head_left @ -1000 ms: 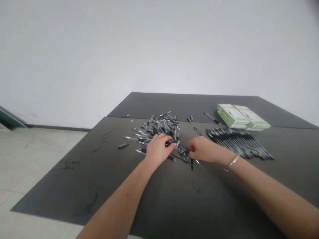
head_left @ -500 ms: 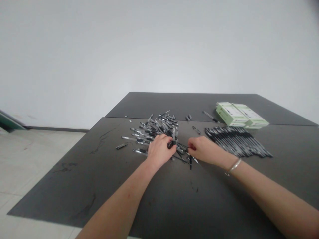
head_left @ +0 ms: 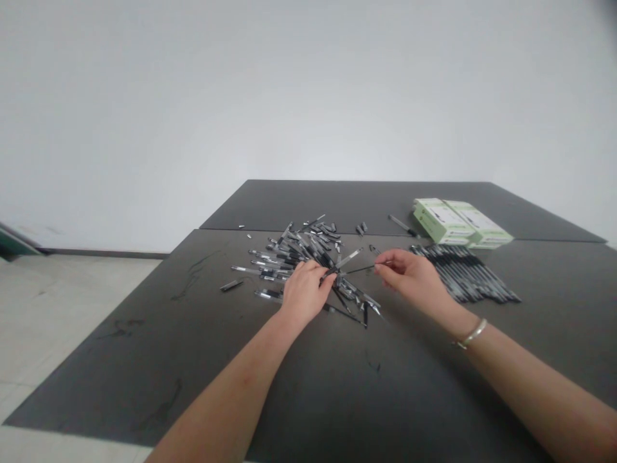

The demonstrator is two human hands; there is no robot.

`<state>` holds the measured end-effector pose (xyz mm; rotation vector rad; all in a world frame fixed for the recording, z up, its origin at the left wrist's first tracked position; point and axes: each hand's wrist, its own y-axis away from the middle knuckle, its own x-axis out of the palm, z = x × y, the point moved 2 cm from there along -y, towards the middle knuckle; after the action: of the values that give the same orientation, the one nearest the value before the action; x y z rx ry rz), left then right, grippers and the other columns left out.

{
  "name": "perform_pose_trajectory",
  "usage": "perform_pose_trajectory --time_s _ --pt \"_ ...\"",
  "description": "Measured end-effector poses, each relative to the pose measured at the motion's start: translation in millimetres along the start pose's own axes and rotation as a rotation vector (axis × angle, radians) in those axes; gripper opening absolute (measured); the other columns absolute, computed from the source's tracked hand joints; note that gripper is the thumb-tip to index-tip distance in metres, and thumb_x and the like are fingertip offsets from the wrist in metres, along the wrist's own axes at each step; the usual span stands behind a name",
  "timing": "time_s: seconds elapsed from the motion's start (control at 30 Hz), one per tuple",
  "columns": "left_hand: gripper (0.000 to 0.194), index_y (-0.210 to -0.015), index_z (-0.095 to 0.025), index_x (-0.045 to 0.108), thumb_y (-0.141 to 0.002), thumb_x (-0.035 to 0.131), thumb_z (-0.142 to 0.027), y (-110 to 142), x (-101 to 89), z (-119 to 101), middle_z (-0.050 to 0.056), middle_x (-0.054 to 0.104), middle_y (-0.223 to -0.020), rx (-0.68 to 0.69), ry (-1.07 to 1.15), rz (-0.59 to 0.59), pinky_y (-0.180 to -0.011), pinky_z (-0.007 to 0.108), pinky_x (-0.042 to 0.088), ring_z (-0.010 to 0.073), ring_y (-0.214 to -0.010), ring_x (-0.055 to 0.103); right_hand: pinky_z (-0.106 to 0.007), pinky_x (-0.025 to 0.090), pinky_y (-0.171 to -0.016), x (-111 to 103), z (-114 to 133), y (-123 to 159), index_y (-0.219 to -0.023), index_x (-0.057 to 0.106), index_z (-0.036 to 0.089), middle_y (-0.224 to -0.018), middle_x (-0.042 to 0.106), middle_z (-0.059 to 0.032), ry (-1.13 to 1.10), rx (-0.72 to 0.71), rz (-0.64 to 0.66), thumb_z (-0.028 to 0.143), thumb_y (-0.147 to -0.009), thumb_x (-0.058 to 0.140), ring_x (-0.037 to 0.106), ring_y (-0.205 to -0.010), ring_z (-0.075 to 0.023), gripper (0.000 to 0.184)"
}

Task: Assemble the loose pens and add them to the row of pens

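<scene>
My left hand [head_left: 306, 286] is closed at the right side of a heap of black and clear pens [head_left: 279, 257]. Between its thumb and fingers is a pen barrel [head_left: 351, 257], its clear end slanting up to the right. My right hand [head_left: 405, 273], with a bangle at the wrist, pinches the end of a thin dark pen refill [head_left: 360, 269] between thumb and fingertips. The refill points left toward my left fingertips; whether it touches the barrel I cannot tell. Below the two hands lie loose pen parts and another dark refill [head_left: 349, 315].
A neat row of pens [head_left: 465, 273] lies to the right, in front of two green-and-white boxes [head_left: 443, 222]. A single pen [head_left: 402, 224] and some small caps [head_left: 361, 228] lie farther back. A loose cap [head_left: 232, 285] is left of the heap on the dark table [head_left: 308, 399].
My right hand has come up from the loose parts and moved slightly right, now with a refill in its pinch. In my left hand, the barrel has tipped from upright toward the right.
</scene>
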<state>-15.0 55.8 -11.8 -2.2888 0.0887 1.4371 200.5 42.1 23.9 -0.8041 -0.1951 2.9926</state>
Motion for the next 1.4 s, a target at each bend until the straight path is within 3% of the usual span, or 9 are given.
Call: perform_pose_trajectory --time_s 0.17,0.3,0.47,0.7,1.07,1.17,1.23,1.3,1.4 --pt "0.034 -0.099 -0.019 0.071 -0.092 0.044 -0.039 -1.4 -3.6 6.0 0.005 0.066 -0.094 -0.053 0.295 -0.018 -0.078 0.031 0.045 0.0198 -0.090 0.058 -0.022 0.041 -0.047 -7.5 -7.1 1.0 -0.085 0.061 0.017 -0.063 0.061 0.0005 -0.464 0.030 -0.117 0.037 -0.074 0.071 0.052 -0.051 -0.0101 0.025" --pt "0.033 -0.103 -0.017 0.070 -0.088 0.051 -0.038 -1.9 -5.1 5.8 0.005 0.067 -0.090 -0.107 0.653 0.005 -0.077 0.028 0.044 0.0176 -0.084 0.059 -0.020 0.042 -0.048 -8.5 -11.1 3.3 -0.082 0.060 0.018 -0.071 0.060 0.0006 -0.694 0.039 -0.167 0.036 -0.072 0.074 0.054 -0.059 -0.0101 0.024" --pt "0.037 -0.099 -0.014 0.072 -0.086 0.053 -0.043 1.0 -4.7 -2.9 0.002 0.059 -0.068 -0.220 0.976 0.208 -0.058 0.022 0.037 0.0122 -0.062 0.050 -0.021 0.043 -0.047 1.2 -3.8 9.1 -0.082 0.054 0.019 -0.087 0.066 -0.0036 -0.763 0.070 -0.026 0.043 -0.080 0.066 0.056 -0.058 -0.0099 0.026" --pt "0.031 -0.093 -0.015 0.073 -0.085 0.055 -0.038 7.6 -8.6 -16.2 0.002 0.055 -0.067 -0.168 1.037 0.361 -0.051 0.021 0.031 0.0101 -0.057 0.043 -0.019 0.041 -0.043 15.6 5.8 17.6 -0.080 0.056 0.017 -0.073 0.065 -0.0014 -0.776 0.088 0.117 0.042 -0.081 0.065 0.051 -0.048 -0.0073 0.027" --pt "0.025 -0.085 -0.014 0.073 -0.085 0.058 -0.034 12.7 -19.0 -32.3 0.006 0.063 -0.079 0.127 0.941 0.443 -0.068 0.026 0.040 0.0159 -0.074 0.055 -0.016 0.036 -0.037 19.0 13.6 22.4 -0.086 0.063 0.017 -0.064 0.062 0.0021 -0.835 0.064 0.188 0.035 -0.080 0.069 0.046 -0.040 -0.0043 0.021" --pt "0.025 -0.088 -0.014 0.072 -0.085 0.059 -0.035 13.3 -18.3 -34.4 0.005 0.062 -0.082 0.106 0.964 0.435 -0.066 0.025 0.040 0.0145 -0.074 0.054 -0.017 0.036 -0.037 20.2 12.8 23.4 -0.084 0.063 0.017 -0.065 0.063 0.0021 -0.794 0.058 0.210 0.036 -0.081 0.067 0.046 -0.040 -0.0045 0.020" --pt "0.027 -0.084 -0.013 0.071 -0.084 0.059 -0.037 13.7 -15.3 -33.9 0.003 0.058 -0.072 0.045 1.008 0.445 -0.061 0.023 0.038 0.0115 -0.066 0.050 -0.017 0.035 -0.038 21.7 11.5 23.8 -0.083 0.063 0.017 -0.066 0.063 0.0020 -0.772 0.047 0.238 0.036 -0.082 0.066 0.046 -0.040 -0.0042 0.019" --pt "0.031 -0.081 -0.012 0.069 -0.084 0.059 -0.041 14.2 -10.6 -32.1 -0.002 0.046 -0.056 -0.065 1.102 0.494 -0.050 0.021 0.031 0.0075 -0.051 0.040 -0.017 0.034 -0.038 22.9 10.2 24.0 -0.086 0.064 0.017 -0.067 0.063 0.0021 -0.767 0.040 0.243 0.036 -0.082 0.066 0.045 -0.040 -0.0039 0.019" --pt "0.033 -0.082 -0.012 0.066 -0.081 0.062 -0.045 14.2 -5.8 -28.6 -0.008 0.035 -0.048 -0.258 1.320 0.528 -0.041 0.019 0.017 0.0036 -0.039 0.025 -0.017 0.033 -0.037 24.8 9.3 24.9 -0.091 0.064 0.017 -0.067 0.062 0.0021 -0.775 0.069 0.233 0.038 -0.082 0.066 0.042 -0.039 -0.0038 0.023"
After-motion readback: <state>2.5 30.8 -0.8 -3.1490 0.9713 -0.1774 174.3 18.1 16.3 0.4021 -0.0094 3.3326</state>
